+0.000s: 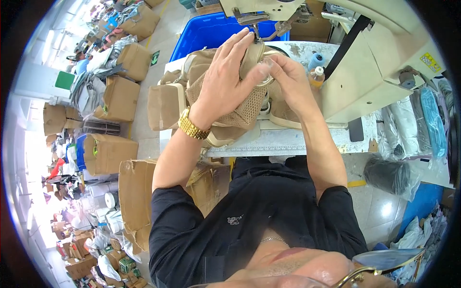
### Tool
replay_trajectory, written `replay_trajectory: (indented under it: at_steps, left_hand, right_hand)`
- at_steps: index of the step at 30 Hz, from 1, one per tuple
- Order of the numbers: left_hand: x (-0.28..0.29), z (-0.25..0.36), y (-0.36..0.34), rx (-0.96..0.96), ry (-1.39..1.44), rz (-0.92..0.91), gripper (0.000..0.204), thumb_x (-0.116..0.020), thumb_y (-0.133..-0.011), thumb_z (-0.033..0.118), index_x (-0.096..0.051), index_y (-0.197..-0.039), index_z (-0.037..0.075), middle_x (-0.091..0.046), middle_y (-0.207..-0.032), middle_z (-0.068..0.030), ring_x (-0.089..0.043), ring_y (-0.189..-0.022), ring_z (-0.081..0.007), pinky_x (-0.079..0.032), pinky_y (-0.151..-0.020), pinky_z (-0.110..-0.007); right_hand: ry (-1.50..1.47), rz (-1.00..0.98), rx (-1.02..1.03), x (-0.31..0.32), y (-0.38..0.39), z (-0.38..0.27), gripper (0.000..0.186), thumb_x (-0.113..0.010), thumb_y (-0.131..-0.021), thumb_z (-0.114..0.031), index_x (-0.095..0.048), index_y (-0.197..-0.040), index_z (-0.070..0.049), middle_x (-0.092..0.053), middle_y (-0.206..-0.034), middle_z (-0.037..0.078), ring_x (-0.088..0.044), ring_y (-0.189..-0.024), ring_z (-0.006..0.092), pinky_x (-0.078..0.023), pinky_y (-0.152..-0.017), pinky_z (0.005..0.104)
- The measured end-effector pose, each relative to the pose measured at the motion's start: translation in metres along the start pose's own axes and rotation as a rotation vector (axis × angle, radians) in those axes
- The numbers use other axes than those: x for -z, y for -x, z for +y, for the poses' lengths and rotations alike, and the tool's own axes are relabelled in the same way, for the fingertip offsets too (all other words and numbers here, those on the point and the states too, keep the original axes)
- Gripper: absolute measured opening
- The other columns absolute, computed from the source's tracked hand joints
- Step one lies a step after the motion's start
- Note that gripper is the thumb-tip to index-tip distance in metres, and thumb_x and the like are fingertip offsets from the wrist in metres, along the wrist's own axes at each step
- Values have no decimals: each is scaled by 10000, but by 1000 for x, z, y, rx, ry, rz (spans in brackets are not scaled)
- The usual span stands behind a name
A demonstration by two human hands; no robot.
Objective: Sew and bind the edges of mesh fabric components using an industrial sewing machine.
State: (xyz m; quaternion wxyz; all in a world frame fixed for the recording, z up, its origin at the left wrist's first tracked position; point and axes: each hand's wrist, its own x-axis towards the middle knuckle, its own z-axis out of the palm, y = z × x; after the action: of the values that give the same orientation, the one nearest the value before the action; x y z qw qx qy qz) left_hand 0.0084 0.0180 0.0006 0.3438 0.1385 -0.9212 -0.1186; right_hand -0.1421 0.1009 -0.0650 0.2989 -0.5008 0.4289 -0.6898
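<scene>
A tan fabric piece with a mesh panel (240,113) lies bunched on the sewing table (288,141) under the machine's needle foot (257,29). My left hand (225,81), a gold watch on its wrist, lies over the top of the piece and presses it down, fingers reaching toward the needle. My right hand (288,79) pinches the fabric's edge at a round metal ring just right of the needle. More tan panels (165,103) hang off the table's left side.
The cream sewing machine body (379,62) fills the upper right. A blue thread spool (315,61) and a small bottle (315,77) stand beside it. A blue bin (211,31) sits behind the table. Cardboard boxes (108,151) crowd the floor at left.
</scene>
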Motion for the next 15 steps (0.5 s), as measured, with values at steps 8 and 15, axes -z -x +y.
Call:
replay_trajectory:
  at_steps: [8,15]
  left_hand:
    - [-2,-9,4,12,45,-15,748,-689,-850,444,-440,-1386,-13,-445,-1420,-205,-440,-1310,-365,-375,-1071,-431]
    - [-11,7,2,83,-12,11,781,-689,-850,427,-389,-1401,-37,-424,-1414,-229,-443,-1293,-377,-393,-1050,-440]
  right_hand:
    - [48,107,-30,-8,0,-6,249,-599,-975,-255,-657,-991,-14,-653,-904,12,-559,-853,82,-454,-775,247]
    - [-101,151,-35,-1,-13,3,255,-607,-974,-267,-655,-1001,-18,-651,-922,0,-556,-858,63,-457,-782,231]
